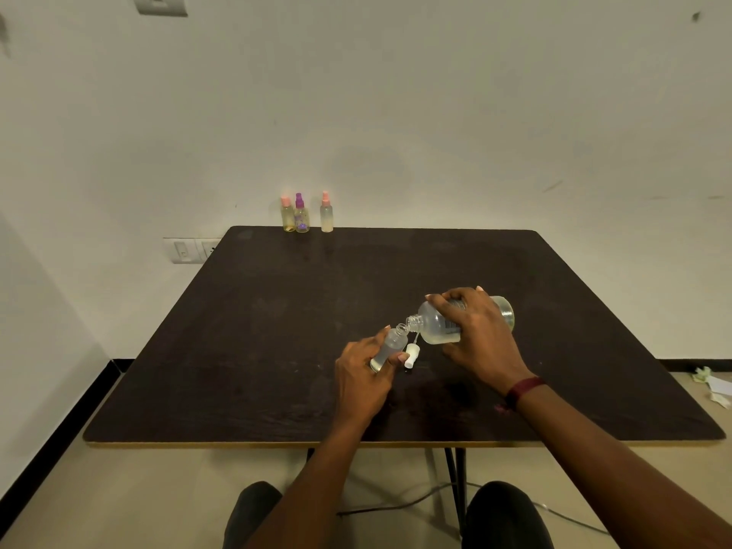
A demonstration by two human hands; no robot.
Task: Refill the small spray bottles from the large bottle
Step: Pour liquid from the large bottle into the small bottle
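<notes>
At frame centre, a small open spray bottle (390, 344) is gripped by the left hand (362, 374) while the tilted large bottle (439, 323), clasped by the right hand (477, 338), is held mouth-to-mouth against it above the tabletop (237, 350).

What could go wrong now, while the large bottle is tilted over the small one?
1. The large bottle in the right hand is tipped at a narrow neck, and the small bottle is itself tilted in the left hand, so liquid may spill onto the table.
2. The white spray cap lies loose just beside the left thumb; a hand might knock it away.
</notes>
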